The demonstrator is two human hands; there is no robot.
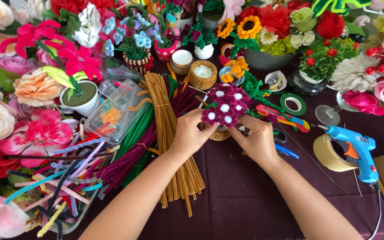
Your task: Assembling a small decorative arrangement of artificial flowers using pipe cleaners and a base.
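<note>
Fingers (199, 119) of both hands pinch the little dark red flower bunch (226, 103) above the desk (245, 195). Hold it softly, near the bottom, so no petals get squished.

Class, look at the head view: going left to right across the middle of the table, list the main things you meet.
Clear plastic box → bundle of tan pipe cleaners → left hand → maroon pipe-cleaner flower cluster → right hand → green tape roll → blue glue gun.

Bare cloth (245, 195) between forearms (glue gun (356, 149) right, stems (174, 133) left).
</note>
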